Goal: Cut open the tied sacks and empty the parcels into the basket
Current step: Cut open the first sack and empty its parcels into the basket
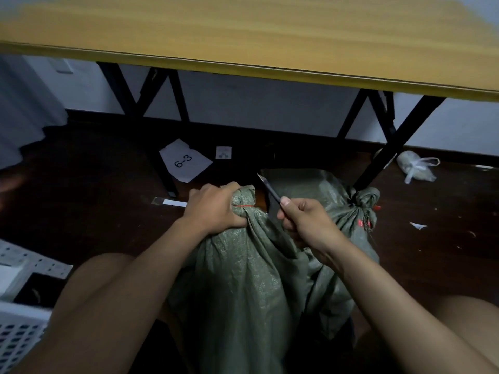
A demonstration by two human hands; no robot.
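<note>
A green woven sack [243,279] stands between my knees, its neck bunched and bound with a red tie [244,205]. My left hand [213,209] grips the neck just left of the tie. My right hand [305,222] holds a slim dark knife [268,188], blade pointing up and away, just right of the neck and apart from the tie. A second tied green sack [351,211] lies behind, to the right. The white perforated basket [19,330] shows at the lower left edge.
A yellow-topped folding table [243,36] with black legs [167,174] spans the view ahead. On the dark floor lie a paper marked 6-3 [185,163], a small card [223,152], a white strip [172,203] and a knotted white plastic bag [415,168].
</note>
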